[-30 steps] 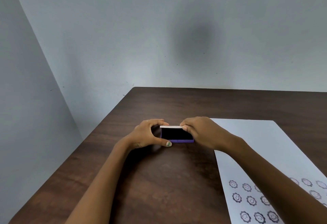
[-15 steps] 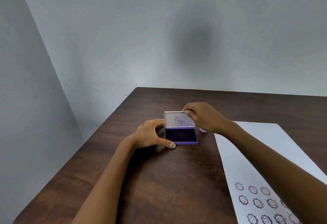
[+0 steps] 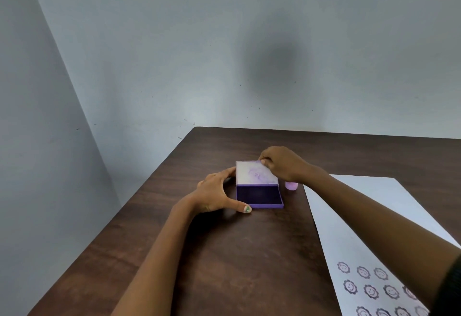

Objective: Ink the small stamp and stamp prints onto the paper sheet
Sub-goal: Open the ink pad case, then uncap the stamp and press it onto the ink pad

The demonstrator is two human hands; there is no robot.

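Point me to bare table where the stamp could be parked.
Free: the wood near the table edge, in front of the ink pad, between both forearms; also behind the pad toward the wall. Crowded: the gap between pad and paper sheet, holding the small stamp under the right hand.

Dark brown wooden table (image 3: 224,265), pale grey wall (image 3: 224,53) behind, corner at left

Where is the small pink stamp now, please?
In the head view the small pink stamp stands on the table, between the open ink pad and the paper sheet, partly hidden under the right hand.
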